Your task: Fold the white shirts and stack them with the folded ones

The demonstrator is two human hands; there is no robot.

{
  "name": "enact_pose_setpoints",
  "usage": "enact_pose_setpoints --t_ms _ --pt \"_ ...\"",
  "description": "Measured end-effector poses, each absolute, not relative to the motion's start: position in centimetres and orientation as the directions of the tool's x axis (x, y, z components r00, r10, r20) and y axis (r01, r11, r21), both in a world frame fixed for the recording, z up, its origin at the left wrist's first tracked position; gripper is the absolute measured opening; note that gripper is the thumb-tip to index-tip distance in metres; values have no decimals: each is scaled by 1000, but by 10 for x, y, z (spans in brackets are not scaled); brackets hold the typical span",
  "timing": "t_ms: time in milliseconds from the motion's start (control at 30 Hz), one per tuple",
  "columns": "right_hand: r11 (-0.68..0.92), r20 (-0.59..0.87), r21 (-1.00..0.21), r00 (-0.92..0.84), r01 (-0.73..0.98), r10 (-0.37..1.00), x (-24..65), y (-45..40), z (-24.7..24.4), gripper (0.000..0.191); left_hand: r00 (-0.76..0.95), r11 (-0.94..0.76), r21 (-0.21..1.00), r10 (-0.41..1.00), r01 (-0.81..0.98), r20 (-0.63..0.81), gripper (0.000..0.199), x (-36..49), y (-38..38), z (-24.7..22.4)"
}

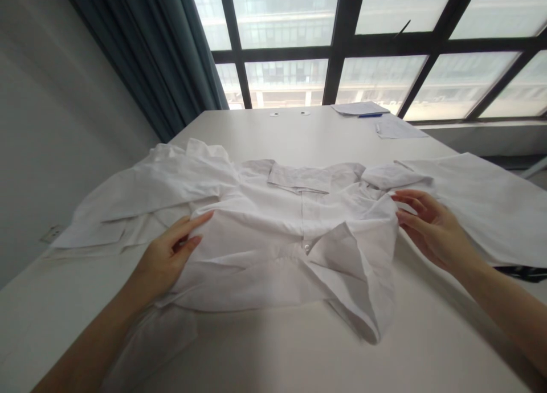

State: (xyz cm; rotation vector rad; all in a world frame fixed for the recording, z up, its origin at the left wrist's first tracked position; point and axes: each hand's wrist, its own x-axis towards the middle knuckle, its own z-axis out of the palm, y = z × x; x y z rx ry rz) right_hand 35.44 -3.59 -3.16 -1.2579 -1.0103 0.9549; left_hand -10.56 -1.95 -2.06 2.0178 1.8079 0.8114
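A white button-up shirt [256,211] lies spread across the table, its collar [299,177] toward the far side and its lower part rumpled toward me. A small button [306,248] shows on its front. My left hand [171,256] grips the shirt's left side, index finger and thumb showing on the cloth, other fingers partly hidden. On the opposite side, my right hand [427,225] has its fingertips closed on the shirt's right edge. Between the hands the fabric sags in a shallow fold. A loose flap [350,262] is turned up near the lower right.
More white cloth [491,205] lies at the right, and a white sleeve-like piece [149,188] at the left. Papers [361,108] and a blue pen [370,115] rest at the far end of the white table [265,136]. Behind are a dark curtain [158,45] and windows.
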Motion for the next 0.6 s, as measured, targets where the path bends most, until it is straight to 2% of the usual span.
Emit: enact_pose_setpoints --t_ms 167,333,500,600 --pt "125 170 -978 296 165 940 363 -33 -37 35 12 -190 582 956 791 295 52 -114 -15 -31" --pt "53 166 -926 277 374 946 366 -33 -45 41 3 -206 582 944 787 330 47 -116 -13 -37" --pt "-15 130 -903 304 430 944 366 -34 -45 56 2 -204 571 943 795 333 47 -115 -14 -35" --pt "-66 101 -895 345 441 933 369 -33 -45 58 31 -213 568 949 795 314 46 -112 -16 -32"
